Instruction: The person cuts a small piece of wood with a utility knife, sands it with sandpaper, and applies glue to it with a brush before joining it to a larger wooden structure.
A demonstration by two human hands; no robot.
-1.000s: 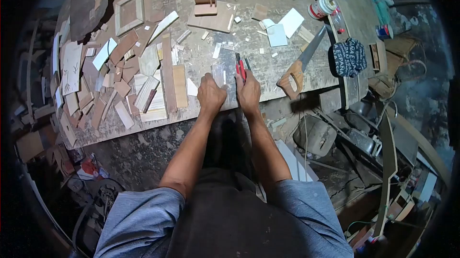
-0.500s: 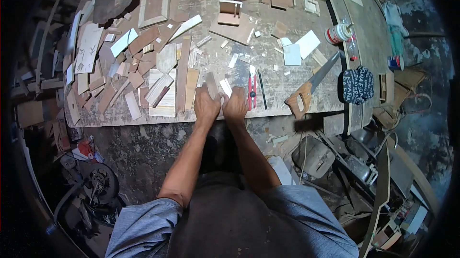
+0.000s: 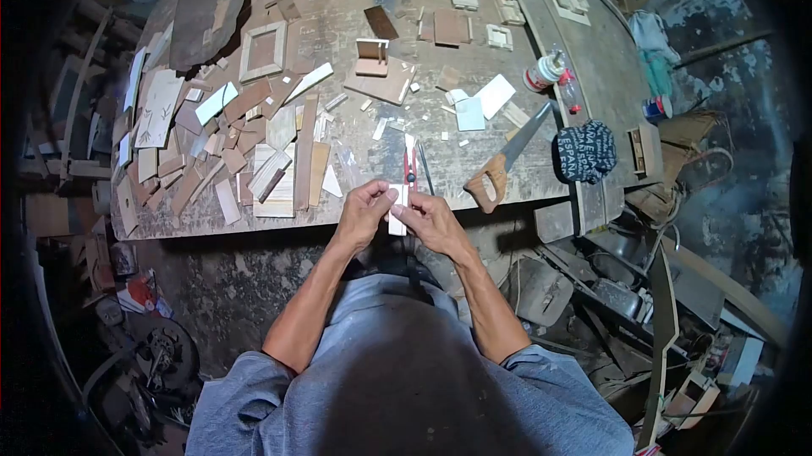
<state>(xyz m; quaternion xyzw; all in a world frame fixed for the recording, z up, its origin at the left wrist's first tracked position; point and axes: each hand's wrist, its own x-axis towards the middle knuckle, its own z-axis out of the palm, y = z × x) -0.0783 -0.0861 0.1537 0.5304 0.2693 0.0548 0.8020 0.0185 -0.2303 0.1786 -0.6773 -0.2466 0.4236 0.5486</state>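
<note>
Between the fingers of both hands is a small pale wood strip (image 3: 398, 227), held near the bench's front edge. My left hand (image 3: 364, 216) pinches its left side, with the thumb near the upper end. My right hand (image 3: 433, 223) grips it from the other side, thumb lying across it. The fingers cover part of the strip. Just beyond the hands lie red-handled pliers (image 3: 411, 167), and a thin dark stick (image 3: 425, 170) is beside them. To the right rests a handsaw (image 3: 507, 156) with a wooden handle.
Wood offcuts (image 3: 241, 122) crowd the left of the workbench (image 3: 338, 24). A small assembled wooden piece (image 3: 372, 57) stands on a board in the middle. At right are a white glue container (image 3: 543, 73) and a dark lettered cloth bundle (image 3: 585, 151).
Both hands have come off the bench surface, back toward my body, and now hold the pale strip between them. The view has shifted, so bench items on the right appear further left.
</note>
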